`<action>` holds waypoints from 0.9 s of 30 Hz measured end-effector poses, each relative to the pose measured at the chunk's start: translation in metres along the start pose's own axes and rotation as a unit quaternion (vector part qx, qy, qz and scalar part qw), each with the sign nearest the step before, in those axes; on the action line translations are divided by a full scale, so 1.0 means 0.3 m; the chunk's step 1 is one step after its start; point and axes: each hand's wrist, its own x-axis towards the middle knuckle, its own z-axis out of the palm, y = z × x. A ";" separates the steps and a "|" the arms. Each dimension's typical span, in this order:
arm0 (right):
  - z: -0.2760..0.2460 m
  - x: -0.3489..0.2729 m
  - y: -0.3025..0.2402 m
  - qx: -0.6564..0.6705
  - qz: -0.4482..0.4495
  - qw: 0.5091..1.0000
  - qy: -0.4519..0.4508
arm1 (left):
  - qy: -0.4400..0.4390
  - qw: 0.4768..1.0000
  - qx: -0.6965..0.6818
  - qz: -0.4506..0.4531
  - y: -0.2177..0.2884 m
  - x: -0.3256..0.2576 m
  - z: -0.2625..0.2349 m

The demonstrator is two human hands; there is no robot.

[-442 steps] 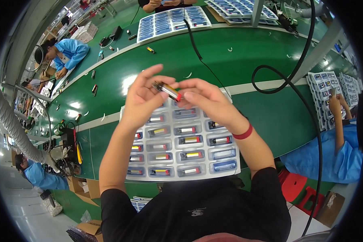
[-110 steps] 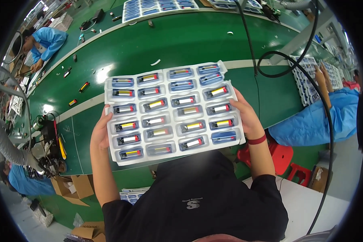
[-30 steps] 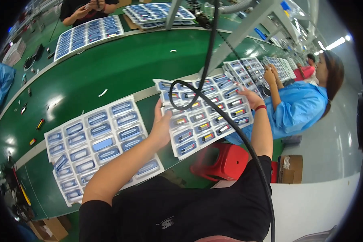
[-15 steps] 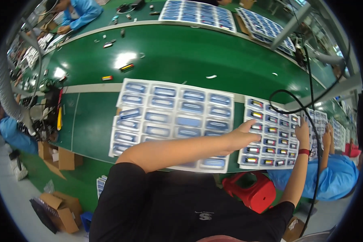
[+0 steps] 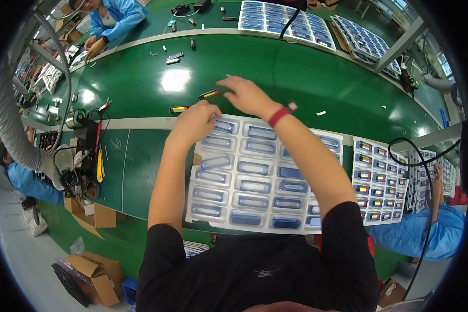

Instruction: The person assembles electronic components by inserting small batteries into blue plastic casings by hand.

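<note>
Grip of right hand (image 5: 248, 98) spreads, visibly empty, near yellow-and-black cylinder (image 5: 208, 94), upper centre of frame; left hand (image 5: 196, 122) curled, cannot tell contents; light pinch, clear of tray (image 5: 229, 200), seems best.

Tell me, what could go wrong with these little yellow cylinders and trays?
The right hand might knock the loose yellow cylinder beside it, making it roll. The left hand, close to the white tray's corner, could jostle blue pieces loose. The black cable looping by the farther-right tray might snag.
</note>
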 end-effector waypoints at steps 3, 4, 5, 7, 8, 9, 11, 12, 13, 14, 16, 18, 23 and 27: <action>0.122 0.051 0.033 0.009 0.047 0.998 -0.051 | -0.046 0.998 -0.033 0.004 0.006 0.012 -0.008; 0.135 0.056 0.037 0.010 0.054 0.997 -0.054 | -0.060 0.997 -0.054 0.005 0.000 0.011 -0.009; 0.142 0.059 0.043 -0.023 0.067 0.996 -0.052 | -0.065 0.996 -0.059 0.005 -0.006 0.012 0.001; 0.147 0.061 0.059 -0.059 0.086 0.993 -0.050 | -0.055 0.996 -0.064 0.040 -0.006 0.019 0.020; 0.139 0.060 0.069 -0.057 0.090 0.994 -0.036 | -0.059 0.995 -0.067 0.043 0.005 0.029 0.026; 0.128 0.058 0.061 -0.054 0.093 0.994 -0.023 | -0.077 0.995 -0.044 0.044 0.014 0.035 0.034; 0.087 0.026 0.036 -0.022 0.111 0.994 0.008 | -0.096 0.994 -0.024 0.049 0.013 0.036 0.048; 0.038 0.009 -0.001 0.010 0.124 0.991 0.042 | -0.074 0.993 -0.041 0.077 0.002 0.034 0.052; -0.012 -0.017 -0.038 0.033 0.130 0.988 0.074 | -0.050 0.992 -0.056 0.105 -0.005 0.036 0.050; -0.060 -0.046 -0.072 0.029 0.129 0.988 0.076 | -0.048 0.991 -0.057 0.109 -0.005 0.050 0.037; -0.147 -0.115 -0.153 0.391 0.292 0.862 0.138 | -0.055 0.940 -0.336 0.003 0.006 0.061 0.002; -0.208 -0.171 -0.227 0.440 0.313 0.825 0.164 | -0.073 0.870 -0.487 0.001 -0.021 0.068 0.027; -0.265 -0.265 -0.281 0.603 0.318 0.708 0.185 | 0.001 0.777 -0.627 -0.046 0.015 0.088 0.058; -0.263 -0.261 -0.317 0.584 0.320 0.723 0.185 | 0.042 0.758 -0.648 -0.058 0.068 0.087 0.049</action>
